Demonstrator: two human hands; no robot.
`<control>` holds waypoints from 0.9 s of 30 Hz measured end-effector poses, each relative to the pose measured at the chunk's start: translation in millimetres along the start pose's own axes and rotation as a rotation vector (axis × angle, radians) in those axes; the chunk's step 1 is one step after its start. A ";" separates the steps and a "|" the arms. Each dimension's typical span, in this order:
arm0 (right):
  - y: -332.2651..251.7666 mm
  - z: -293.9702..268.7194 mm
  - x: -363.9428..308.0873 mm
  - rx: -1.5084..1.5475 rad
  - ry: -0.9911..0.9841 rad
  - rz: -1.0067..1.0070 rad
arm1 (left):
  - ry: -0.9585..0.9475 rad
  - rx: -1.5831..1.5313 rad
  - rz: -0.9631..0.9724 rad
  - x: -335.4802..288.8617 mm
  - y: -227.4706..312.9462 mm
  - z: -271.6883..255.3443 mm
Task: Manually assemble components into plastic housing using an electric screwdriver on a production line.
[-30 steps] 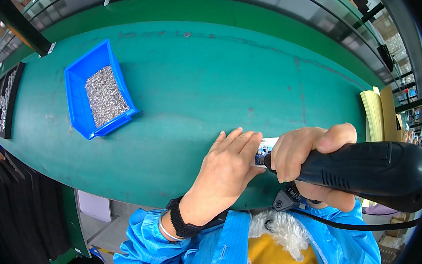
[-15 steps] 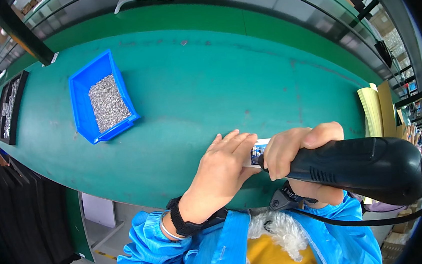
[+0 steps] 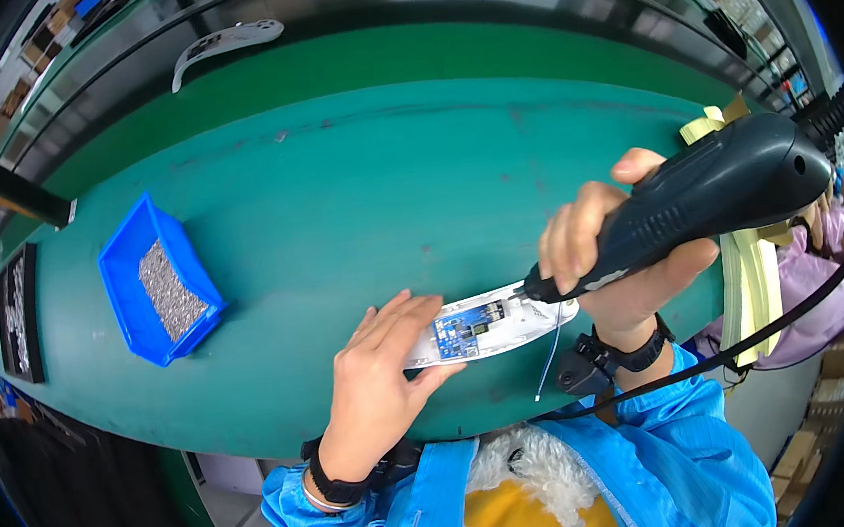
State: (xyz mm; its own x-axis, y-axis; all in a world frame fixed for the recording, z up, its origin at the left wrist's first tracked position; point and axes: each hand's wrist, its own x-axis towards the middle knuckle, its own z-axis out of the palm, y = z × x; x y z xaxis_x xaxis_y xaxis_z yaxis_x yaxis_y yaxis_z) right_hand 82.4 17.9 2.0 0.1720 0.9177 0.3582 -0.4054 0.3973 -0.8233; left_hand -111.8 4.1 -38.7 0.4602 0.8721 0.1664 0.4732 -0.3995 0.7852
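My left hand (image 3: pixel 376 368) grips one end of a white curved plastic housing (image 3: pixel 526 329), fingers over its far edge and thumb along its near edge. Inside the housing sits a blue circuit board (image 3: pixel 456 335), and a thin wire (image 3: pixel 550 358) hangs out over the near side. My right hand (image 3: pixel 642 287) is wrapped round a black electric screwdriver (image 3: pixel 728 199), held slanting. Its tip points into the housing just right of the board; whether it touches a screw is too small to tell.
A blue bin (image 3: pixel 126 289) of small metal screws (image 3: pixel 172 293) stands on the green table (image 3: pixel 356 199) at left. Beyond it lies a black tray (image 3: pixel 33 313) of small parts. Yellowish sheets (image 3: pixel 751 290) are at right. The screwdriver's black cable (image 3: pixel 750 340) crosses my right forearm. Another white housing (image 3: pixel 227 42) rests at the back.
My right hand has lifted and tilted the screwdriver, uncovering the housing and its board. My left hand still holds the housing. The view has shifted, too.
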 end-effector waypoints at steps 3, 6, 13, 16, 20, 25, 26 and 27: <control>7.0 -5.0 2.1 0.021 -0.175 -0.081 | -0.005 0.022 -0.009 0.3 2.0 -0.3; 4.9 -3.2 4.7 0.022 -0.181 -0.069 | -0.023 0.030 -0.044 -0.5 2.6 -0.4; 7.4 -6.6 4.7 0.008 -0.179 -0.044 | -0.014 0.024 -0.046 2.1 3.4 0.9; 8.9 -7.5 4.6 0.001 -0.214 -0.076 | -0.008 0.025 -0.042 3.3 3.7 0.9; 9.1 -5.4 2.0 0.023 -0.178 -0.084 | -0.013 0.007 -0.047 2.3 2.4 1.5; 12.7 -8.4 2.0 0.063 -0.230 -0.090 | -0.036 -0.006 -0.060 2.3 2.0 -1.0; 11.6 -8.4 1.9 0.062 -0.232 -0.065 | -0.056 -0.018 -0.066 2.7 2.0 -1.9; 11.1 -8.2 1.8 0.060 -0.234 -0.040 | -0.054 -0.015 -0.067 2.8 1.6 -2.7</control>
State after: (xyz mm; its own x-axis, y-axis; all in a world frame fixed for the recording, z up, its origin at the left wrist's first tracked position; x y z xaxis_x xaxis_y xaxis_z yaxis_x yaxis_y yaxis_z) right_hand 85.6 24.1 -10.1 -0.0202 0.8725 0.4882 -0.4565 0.4264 -0.7809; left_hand -111.8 6.7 -35.4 0.4680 0.8800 0.0809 0.4929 -0.3359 0.8026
